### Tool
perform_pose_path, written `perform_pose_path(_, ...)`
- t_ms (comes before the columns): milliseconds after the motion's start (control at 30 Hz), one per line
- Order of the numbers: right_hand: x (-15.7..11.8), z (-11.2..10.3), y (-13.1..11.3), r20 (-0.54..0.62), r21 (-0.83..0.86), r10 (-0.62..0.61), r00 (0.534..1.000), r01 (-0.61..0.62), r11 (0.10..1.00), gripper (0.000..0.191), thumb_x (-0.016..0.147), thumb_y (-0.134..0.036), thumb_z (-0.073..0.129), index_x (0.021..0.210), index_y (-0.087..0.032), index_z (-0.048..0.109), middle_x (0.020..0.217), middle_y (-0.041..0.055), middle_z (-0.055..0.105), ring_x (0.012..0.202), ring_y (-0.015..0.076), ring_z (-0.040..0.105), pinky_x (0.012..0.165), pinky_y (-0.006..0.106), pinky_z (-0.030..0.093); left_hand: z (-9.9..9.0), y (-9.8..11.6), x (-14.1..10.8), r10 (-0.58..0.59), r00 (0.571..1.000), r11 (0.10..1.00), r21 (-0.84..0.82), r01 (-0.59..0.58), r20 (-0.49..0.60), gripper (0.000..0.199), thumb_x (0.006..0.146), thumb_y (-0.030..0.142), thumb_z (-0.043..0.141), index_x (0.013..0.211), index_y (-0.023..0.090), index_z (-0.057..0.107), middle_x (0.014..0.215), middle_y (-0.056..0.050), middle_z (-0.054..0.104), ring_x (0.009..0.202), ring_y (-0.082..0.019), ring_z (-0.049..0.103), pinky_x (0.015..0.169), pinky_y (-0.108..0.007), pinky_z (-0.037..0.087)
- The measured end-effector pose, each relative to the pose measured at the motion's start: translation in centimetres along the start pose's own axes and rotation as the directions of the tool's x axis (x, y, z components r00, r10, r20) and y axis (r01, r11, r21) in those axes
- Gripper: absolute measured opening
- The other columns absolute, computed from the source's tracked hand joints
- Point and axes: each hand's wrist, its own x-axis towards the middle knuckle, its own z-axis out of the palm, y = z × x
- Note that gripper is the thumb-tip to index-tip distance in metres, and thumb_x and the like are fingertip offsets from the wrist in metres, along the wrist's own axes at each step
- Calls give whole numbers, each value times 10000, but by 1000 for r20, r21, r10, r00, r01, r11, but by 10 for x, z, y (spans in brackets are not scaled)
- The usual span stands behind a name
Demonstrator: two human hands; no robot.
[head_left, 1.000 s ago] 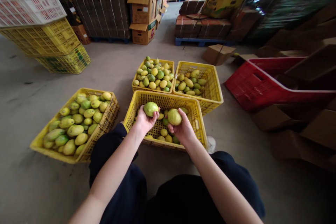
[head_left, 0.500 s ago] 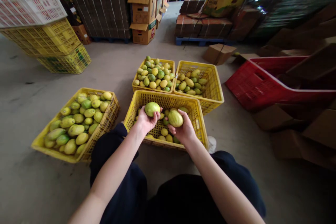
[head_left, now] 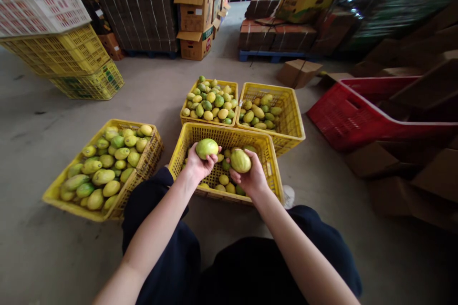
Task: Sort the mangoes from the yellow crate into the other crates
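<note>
Above the near yellow crate (head_left: 225, 194), my left hand (head_left: 199, 164) cups a smooth yellow-green lemon (head_left: 206, 148) in its palm, fingers curled around it. Close by on the right, my right hand (head_left: 255, 171) grips another large yellow-green lemon (head_left: 240, 161) with faint lengthwise ridges. The two lemons are apart, held at about the same height. Below my hands, several smaller yellow lemons (head_left: 224, 180) lie on the floor of the near crate; my hands and forearms hide part of them.
To the left stands a yellow crate (head_left: 48, 196) full of larger yellow-green fruit. Beyond the near crate are a heaped crate (head_left: 182, 116) and a partly filled one (head_left: 298, 124). A red crate (head_left: 332, 124) with cardboard sits at right, stacked crates (head_left: 67, 52) at far left.
My right hand has turned the lemon it holds slightly and shifted it a touch to the right. My left hand and its lemon have barely moved.
</note>
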Motion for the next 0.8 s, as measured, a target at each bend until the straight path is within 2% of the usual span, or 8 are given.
perform_pose_path(233,-1,-1,-2,-59,-1,-44,997,44,999,280,779,-456,492,725,-187,542,620,23,646,296,75,414,253,189,297,-2,0,0,31,1000,999,31,-31,-3,476,868,408,373,1151,68,550,741,-118,612,451,-97,429,278,-139,359)
perform_pose_path(433,1,-3,-1,-17,34,16,1000,-16,999,289,793,-450,483,717,-180,553,632,39,655,307,74,409,255,185,295,0,0,3,40,999,999,-16,-40,-14,461,877,382,360,1157,63,540,752,-115,604,496,-110,481,320,-150,412)
perform_pose_path(667,1,-3,0,4,15,46,999,-46,999,313,819,-436,432,707,-174,562,610,44,653,290,75,401,257,185,283,1,-1,5,67,998,998,16,-66,-20,445,897,380,346,1120,56,555,755,-113,593,521,-110,503,343,-148,440)
perform_pose_path(800,2,-4,0,45,10,54,997,-55,998,289,808,-436,457,712,-180,549,627,48,661,288,75,399,253,183,270,0,-1,8,95,992,994,52,-91,-79,443,902,391,340,1077,58,574,731,-112,587,531,-122,524,345,-159,451)
